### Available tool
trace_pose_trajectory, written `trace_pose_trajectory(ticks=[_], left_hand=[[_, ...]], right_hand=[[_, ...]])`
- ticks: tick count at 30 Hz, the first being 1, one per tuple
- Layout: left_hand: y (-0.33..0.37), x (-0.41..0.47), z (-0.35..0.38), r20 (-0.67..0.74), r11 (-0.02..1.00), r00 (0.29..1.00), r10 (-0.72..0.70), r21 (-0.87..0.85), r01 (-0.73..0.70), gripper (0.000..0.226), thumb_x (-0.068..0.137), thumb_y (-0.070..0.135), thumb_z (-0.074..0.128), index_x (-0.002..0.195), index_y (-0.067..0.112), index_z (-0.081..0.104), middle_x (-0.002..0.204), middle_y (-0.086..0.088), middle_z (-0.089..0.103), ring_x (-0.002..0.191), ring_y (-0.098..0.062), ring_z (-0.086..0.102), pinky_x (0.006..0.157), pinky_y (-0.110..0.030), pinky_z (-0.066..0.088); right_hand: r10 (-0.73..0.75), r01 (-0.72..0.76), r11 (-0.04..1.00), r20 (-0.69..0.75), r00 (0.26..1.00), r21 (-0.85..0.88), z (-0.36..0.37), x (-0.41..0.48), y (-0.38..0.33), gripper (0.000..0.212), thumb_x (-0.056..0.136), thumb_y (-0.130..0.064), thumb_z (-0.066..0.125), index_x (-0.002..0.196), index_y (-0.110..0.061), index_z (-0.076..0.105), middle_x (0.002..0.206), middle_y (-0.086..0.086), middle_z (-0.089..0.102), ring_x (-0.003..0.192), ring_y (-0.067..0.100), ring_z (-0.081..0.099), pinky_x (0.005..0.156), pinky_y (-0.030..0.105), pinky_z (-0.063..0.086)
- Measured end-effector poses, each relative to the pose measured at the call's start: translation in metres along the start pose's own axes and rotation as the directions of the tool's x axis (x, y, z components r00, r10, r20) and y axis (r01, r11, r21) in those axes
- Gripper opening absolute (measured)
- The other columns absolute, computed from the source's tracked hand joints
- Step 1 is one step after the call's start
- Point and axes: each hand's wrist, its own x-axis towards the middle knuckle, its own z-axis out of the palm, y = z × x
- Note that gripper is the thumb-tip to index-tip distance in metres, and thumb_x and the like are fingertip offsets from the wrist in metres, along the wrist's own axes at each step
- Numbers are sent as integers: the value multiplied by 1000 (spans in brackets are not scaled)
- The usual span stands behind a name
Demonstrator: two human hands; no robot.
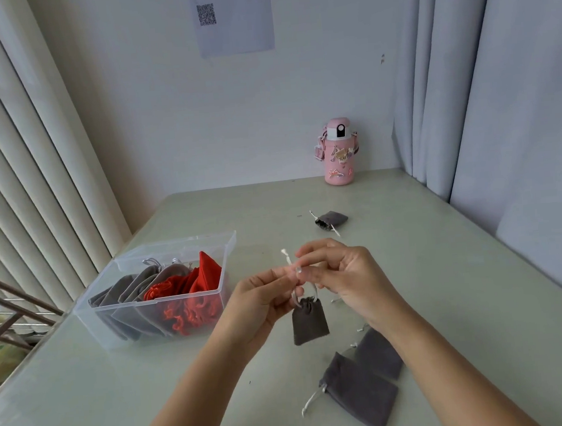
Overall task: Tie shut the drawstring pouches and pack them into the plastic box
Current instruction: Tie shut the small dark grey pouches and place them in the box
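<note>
A small grey drawstring pouch (309, 322) hangs in the air from its white cords, its mouth gathered. My left hand (263, 299) pinches the cords (287, 259) on one side, and my right hand (343, 275) pinches them on the other, just above the pouch. A clear plastic box (112, 324) stands open at the left, with several grey pouches (133, 293) and red pouches (194, 291) packed inside. Two grey pouches lie flat near me, one (360, 392) overlapping the other (378, 352). Another grey pouch (332, 220) lies farther back on the table.
A pink bottle (338, 151) stands at the back of the pale green table (119, 397), against the wall. Curtains hang on the left and right sides. A metal rack (6, 315) shows past the table's left edge.
</note>
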Motion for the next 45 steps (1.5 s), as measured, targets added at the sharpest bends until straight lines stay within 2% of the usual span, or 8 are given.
trace_pose_trajectory(ticks=[7,12,17,22,26,32,37,45], left_hand=[[-3,0,1,-4,964,991,130,235,-126,17,85,8,59,84,-6,68,71,-9,58,60,-13,50,67,-23,46],[-2,-4,8,-5,950,988,154,276,-146,24,84,33,66,72,14,74,63,-8,43,62,-14,37,67,-24,36],[-8,0,8,-141,974,981,136,199,-106,53,77,31,64,90,-21,61,56,-5,39,56,-13,33,61,-24,31],[-9,0,10,-174,982,977,120,167,-91,34,84,22,62,85,-12,68,54,-5,41,54,-13,34,60,-23,33],[-10,1,10,-246,982,960,136,163,-98,32,85,18,62,79,-13,65,55,-7,41,54,-14,36,60,-27,30],[-12,4,7,-282,992,951,124,66,-109,29,92,12,54,80,-13,62,52,-5,45,50,-12,42,56,-22,40],[1,-2,5,-65,984,984,165,79,-160,24,91,20,49,78,6,63,65,-4,59,58,-11,53,63,-19,48],[-3,-4,7,-135,758,870,474,566,-325,14,78,-2,70,80,11,73,74,1,74,67,-12,69,67,-17,53]], right_hand=[[-56,50,965,-17,998,-258,1,0,3,17,80,-18,75,86,-33,71,72,-18,65,51,2,46,53,14,36],[-55,47,969,-27,998,-241,4,-2,1,31,74,-36,75,104,-32,64,91,-12,69,58,9,52,62,33,50],[-79,66,936,-24,997,-346,6,-2,8,24,82,-26,74,97,-41,64,85,-9,69,57,15,54,60,30,50],[-8,-8,881,-31,999,-473,3,-1,7,5,83,-33,71,82,-33,67,55,-20,58,50,8,52,52,12,36],[82,-36,852,66,994,-522,8,-5,5,27,91,-45,57,74,-30,71,58,-11,64,54,7,60,51,12,35],[170,-119,897,84,982,-426,3,-3,7,15,89,-31,66,84,-21,75,59,-6,66,50,3,49,56,20,36],[320,-322,947,125,939,-10,0,-2,-3,12,91,-11,59,83,-8,66,66,-7,61,53,7,46,50,17,31],[313,-326,938,117,943,116,-3,-1,-5,29,93,-19,55,65,-14,61,69,1,51,54,9,35,49,16,32]])
